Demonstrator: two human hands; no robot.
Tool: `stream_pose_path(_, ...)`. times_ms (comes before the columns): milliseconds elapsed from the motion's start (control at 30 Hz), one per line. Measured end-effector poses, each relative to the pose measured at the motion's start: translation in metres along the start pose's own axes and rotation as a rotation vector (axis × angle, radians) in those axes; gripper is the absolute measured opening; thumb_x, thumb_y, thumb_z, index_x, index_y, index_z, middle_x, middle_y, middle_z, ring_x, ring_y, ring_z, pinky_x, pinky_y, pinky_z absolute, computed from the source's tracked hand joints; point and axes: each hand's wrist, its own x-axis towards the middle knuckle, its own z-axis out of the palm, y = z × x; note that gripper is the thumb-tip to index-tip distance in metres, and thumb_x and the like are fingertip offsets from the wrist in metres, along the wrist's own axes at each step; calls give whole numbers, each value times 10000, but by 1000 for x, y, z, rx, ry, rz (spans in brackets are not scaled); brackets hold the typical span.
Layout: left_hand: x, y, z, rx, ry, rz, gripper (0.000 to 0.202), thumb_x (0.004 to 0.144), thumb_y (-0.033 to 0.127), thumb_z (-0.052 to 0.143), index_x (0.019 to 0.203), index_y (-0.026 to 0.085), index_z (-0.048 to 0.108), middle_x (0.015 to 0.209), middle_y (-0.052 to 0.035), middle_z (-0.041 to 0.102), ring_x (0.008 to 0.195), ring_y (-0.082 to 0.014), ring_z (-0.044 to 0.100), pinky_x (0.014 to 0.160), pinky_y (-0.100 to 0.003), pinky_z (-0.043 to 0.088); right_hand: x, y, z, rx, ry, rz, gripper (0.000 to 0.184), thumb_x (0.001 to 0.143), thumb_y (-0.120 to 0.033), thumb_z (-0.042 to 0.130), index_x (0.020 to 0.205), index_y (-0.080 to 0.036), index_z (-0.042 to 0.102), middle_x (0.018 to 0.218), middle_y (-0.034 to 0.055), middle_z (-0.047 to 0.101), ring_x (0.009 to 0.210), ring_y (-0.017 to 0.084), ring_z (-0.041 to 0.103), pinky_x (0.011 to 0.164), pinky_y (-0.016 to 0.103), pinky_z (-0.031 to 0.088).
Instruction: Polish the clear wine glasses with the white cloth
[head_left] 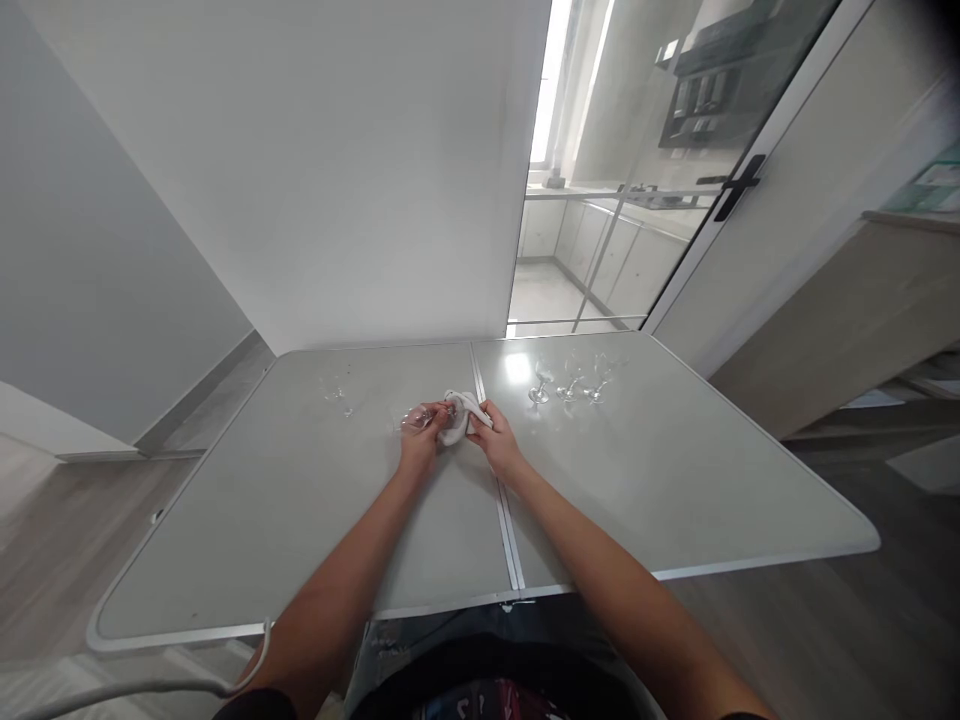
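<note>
My left hand (424, 428) is closed around a clear stemmed glass (412, 418), held tilted just above the table's middle. A white cloth (454, 432) lies against the end of the glass on the right and partly covers it. Pinching the cloth from the other side is my right hand (496, 436). To the right, three clear stemmed glasses stand in a row: a near glass (538, 386), a middle glass (570, 384) and a far-right glass (597, 382). Another clear glass (343, 404), faint against the surface, is on the left part of the table.
The pale grey table (675, 470) has a metal edge and a seam (508, 535) down its middle. Behind it are a white wall (375, 200) and a glass door (622, 200) with a black handle (739, 187). A white cable (255, 668) hangs near my left forearm.
</note>
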Motion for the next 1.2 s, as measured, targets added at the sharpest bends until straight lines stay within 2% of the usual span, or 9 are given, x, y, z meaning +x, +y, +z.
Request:
stream_pose_path(67, 0, 0, 0, 20, 32, 13, 270, 696, 394, 856, 799, 190, 713, 962, -72, 752, 931, -209, 691, 905, -371, 516, -1, -1, 0, -28, 10, -48, 365, 776, -486, 730, 790, -232, 468, 777, -39, 457, 754, 122, 461, 785, 268, 515)
stream_pose_path(133, -1, 1, 1, 40, 4, -21, 271, 691, 398, 856, 791, 191, 713, 971, -80, 753, 931, -219, 692, 894, -376, 522, 0, -3, -1, -23, 38, -73, 368, 780, -488, 721, 788, -236, 453, 771, -43, 438, 747, 122, 458, 773, 263, 514)
stream_pose_path(267, -4, 2, 2, 55, -55, -26, 258, 698, 389, 851, 803, 193, 720, 985, -92, 753, 959, -235, 692, 897, -386, 528, 2, -5, -1, 22, 43, -2, 389, 759, -491, 736, 790, -239, 442, 751, -50, 456, 727, 124, 479, 730, 255, 503)
stream_pose_path(433, -2, 2, 2, 48, 16, 51, 244, 704, 372, 850, 819, 197, 725, 968, -73, 751, 955, -221, 691, 943, -392, 513, 1, -5, -1, 65, 16, -6, 382, 765, -464, 747, 788, -236, 442, 747, -55, 473, 716, 115, 476, 730, 249, 497)
stream_pose_path(600, -2, -1, 1, 57, -78, -44, 261, 700, 397, 848, 805, 196, 719, 984, -89, 753, 938, -232, 695, 890, -395, 538, 2, -4, -1, 116, 40, -33, 375, 767, -466, 746, 803, -238, 451, 761, -46, 488, 735, 125, 494, 725, 259, 496)
stream_pose_path(767, 1, -3, -1, 28, 52, 40, 256, 700, 383, 851, 805, 196, 711, 952, -66, 754, 950, -210, 695, 939, -380, 514, 1, -2, 0, 35, 17, 8, 394, 749, -458, 754, 781, -238, 429, 725, -57, 435, 693, 116, 449, 669, 231, 473)
stream_pose_path(967, 0, -5, -4, 27, -43, -11, 234, 716, 362, 843, 814, 192, 715, 985, -81, 749, 953, -214, 692, 916, -376, 520, 0, -4, 0, 77, 33, -20, 391, 758, -463, 737, 796, -244, 415, 755, -52, 459, 718, 121, 459, 691, 231, 463)
stream_pose_path(1133, 2, -4, -4, 35, 39, 51, 227, 720, 364, 840, 806, 197, 712, 956, -59, 747, 928, -192, 685, 942, -365, 503, 0, -7, 1, 59, 14, -7, 391, 746, -436, 748, 765, -238, 411, 724, -55, 421, 698, 121, 431, 659, 223, 438)
stream_pose_path(1200, 3, -4, -4, 52, 28, 33, 246, 711, 379, 843, 805, 190, 717, 958, -71, 750, 912, -201, 688, 921, -374, 511, -1, -8, 1, 87, 23, -28, 386, 750, -439, 742, 764, -237, 413, 738, -52, 431, 711, 123, 439, 679, 230, 443)
